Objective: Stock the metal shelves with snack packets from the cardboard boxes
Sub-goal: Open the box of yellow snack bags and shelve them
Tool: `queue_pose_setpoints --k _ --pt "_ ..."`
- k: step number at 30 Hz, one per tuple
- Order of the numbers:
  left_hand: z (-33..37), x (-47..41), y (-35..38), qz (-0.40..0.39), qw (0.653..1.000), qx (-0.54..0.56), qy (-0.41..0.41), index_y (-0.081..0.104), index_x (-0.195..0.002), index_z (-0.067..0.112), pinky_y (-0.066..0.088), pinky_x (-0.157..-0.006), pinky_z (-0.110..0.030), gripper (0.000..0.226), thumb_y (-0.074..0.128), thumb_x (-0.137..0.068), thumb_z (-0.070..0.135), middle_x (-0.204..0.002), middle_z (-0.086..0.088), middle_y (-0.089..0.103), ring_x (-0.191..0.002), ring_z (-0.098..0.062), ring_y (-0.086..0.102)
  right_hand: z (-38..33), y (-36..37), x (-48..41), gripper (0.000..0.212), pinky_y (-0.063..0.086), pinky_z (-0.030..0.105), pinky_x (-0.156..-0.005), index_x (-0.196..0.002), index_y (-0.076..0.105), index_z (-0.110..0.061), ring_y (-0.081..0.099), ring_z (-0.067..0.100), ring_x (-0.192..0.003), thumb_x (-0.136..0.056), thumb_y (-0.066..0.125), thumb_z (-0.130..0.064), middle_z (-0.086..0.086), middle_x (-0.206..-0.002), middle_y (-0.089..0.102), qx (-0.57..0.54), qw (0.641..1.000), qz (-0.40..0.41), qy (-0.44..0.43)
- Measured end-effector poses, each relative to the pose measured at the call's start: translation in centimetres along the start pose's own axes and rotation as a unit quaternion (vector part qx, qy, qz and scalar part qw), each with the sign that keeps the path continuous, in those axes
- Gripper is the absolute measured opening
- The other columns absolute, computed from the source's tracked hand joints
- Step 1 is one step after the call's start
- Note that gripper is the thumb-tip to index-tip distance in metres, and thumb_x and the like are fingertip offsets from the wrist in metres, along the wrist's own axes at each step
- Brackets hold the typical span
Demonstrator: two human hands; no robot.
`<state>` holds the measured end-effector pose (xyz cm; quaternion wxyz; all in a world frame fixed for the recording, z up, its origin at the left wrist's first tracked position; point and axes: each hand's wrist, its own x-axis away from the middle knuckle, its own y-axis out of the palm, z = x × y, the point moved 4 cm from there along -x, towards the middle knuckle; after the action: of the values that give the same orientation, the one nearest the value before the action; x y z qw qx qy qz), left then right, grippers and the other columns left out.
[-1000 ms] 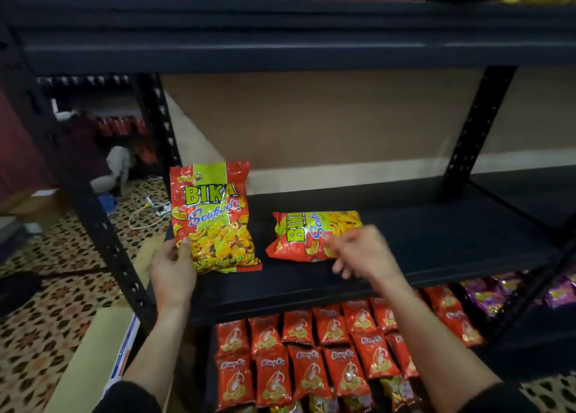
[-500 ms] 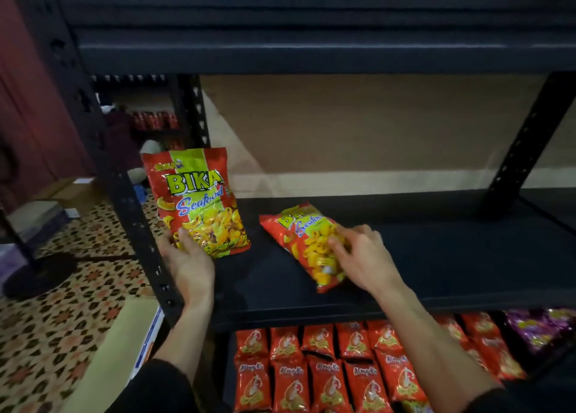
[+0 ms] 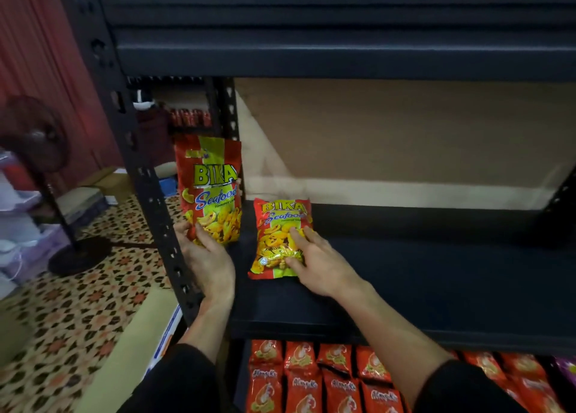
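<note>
Two red-and-yellow Bika Seafood packets are on the dark metal shelf [image 3: 436, 281]. My left hand [image 3: 208, 263] grips the bottom of the upright packet [image 3: 210, 188] at the shelf's left end, beside the front upright post [image 3: 146, 194]. The second packet [image 3: 280, 238] lies just to its right, label up, its top toward the back. My right hand [image 3: 314, 259] holds that packet's right side, fingers across its face and thumb at its lower edge.
The shelf board stretches bare to the right of the packets. Rows of small orange snack packets [image 3: 311, 378] fill the shelf below. A cardboard box [image 3: 134, 350] sits on the patterned floor at lower left, and a standing fan [image 3: 40, 138] is further left.
My right hand has turned the lying packet from sideways to label-up with its top toward the back, and slid it left. My left hand has stood its packet more upright.
</note>
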<state>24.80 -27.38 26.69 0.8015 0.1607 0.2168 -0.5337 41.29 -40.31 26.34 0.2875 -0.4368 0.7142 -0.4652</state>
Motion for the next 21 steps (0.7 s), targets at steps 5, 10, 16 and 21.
queue_pose_setpoints --k 5,10,16,21 --pt "0.4 -0.3 0.4 0.018 1.0 0.011 -0.002 0.049 -0.109 -0.002 0.045 -0.087 -0.035 0.016 0.046 -0.1 0.011 -0.103 -0.005 0.05 -0.095 -0.007 0.045 -1.7 0.3 -3.2 0.067 0.034 0.045 -0.113 -0.16 0.012 -0.027 0.019 0.028 -0.15 -0.103 0.044 -0.045 0.008 -0.166 0.015 0.017 0.999 0.039 0.01" --pt "1.0 -0.5 0.4 0.02 1.0 0.013 -0.019 0.05 -0.112 -0.006 0.037 -0.085 -0.012 0.019 0.048 -0.1 0.008 -0.105 -0.011 0.054 -0.096 -0.01 0.046 -2.3 0.9 -5.5 0.068 0.039 0.046 -0.11 -0.159 0.013 -0.028 0.021 0.03 -0.149 -0.102 0.044 -0.048 0.009 -0.165 0.017 0.034 0.998 0.049 0.022" --pt "1.7 -0.8 0.7 0.013 1.0 0.002 0.018 0.052 -0.108 -0.008 0.028 -0.08 0.006 0.015 0.052 -0.098 0.004 -0.1 -0.006 0.049 -0.09 0.008 0.036 -2.5 0.9 -7.0 0.067 0.046 0.047 -0.102 -0.158 0.019 -0.029 0.03 0.032 -0.144 -0.1 0.045 -0.052 0.009 -0.16 0.028 0.059 0.996 0.062 0.004" --pt "2.6 -0.9 1.3 -0.003 0.992 -0.025 0.127 0.062 -0.105 0.003 0.016 -0.098 -0.004 0.015 0.058 -0.093 0.011 -0.107 -0.01 0.064 -0.104 -0.018 0.053 -1.7 1.1 -6.8 0.07 0.042 0.046 -0.106 -0.158 0.019 -0.03 0.029 0.03 -0.144 -0.099 0.049 -0.053 0.006 -0.161 0.026 0.022 0.998 0.056 0.006"
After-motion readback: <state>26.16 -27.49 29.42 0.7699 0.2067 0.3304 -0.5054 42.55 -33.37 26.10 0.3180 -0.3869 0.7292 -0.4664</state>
